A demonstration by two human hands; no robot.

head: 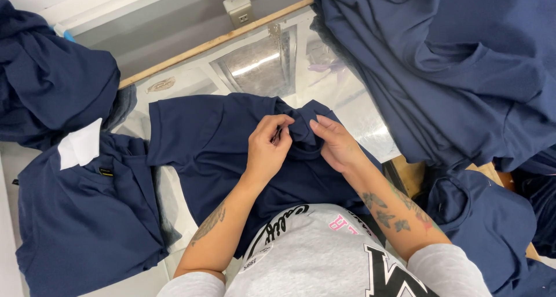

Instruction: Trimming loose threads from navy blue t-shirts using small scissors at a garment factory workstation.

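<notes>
Both hands pinch the shirt [231,152] collar: left hand [266,149], right hand [336,143]. They seem to bunch it, perhaps for a tag; unclear.

Bright, even overhead light fills the view, and shadows are soft and short. Glare streaks the glossy table [347,109] toward twelve and one o'clock, with a reflected lamp strip. Focus is sharp at centre; straight edges bow slightly near the rim.

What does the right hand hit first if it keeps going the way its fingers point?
Likely the bunched fold of the navy shirt that the right hand already touches; just past it, the left hand, which pinches the same fold. Depth is hard to judge.
</notes>
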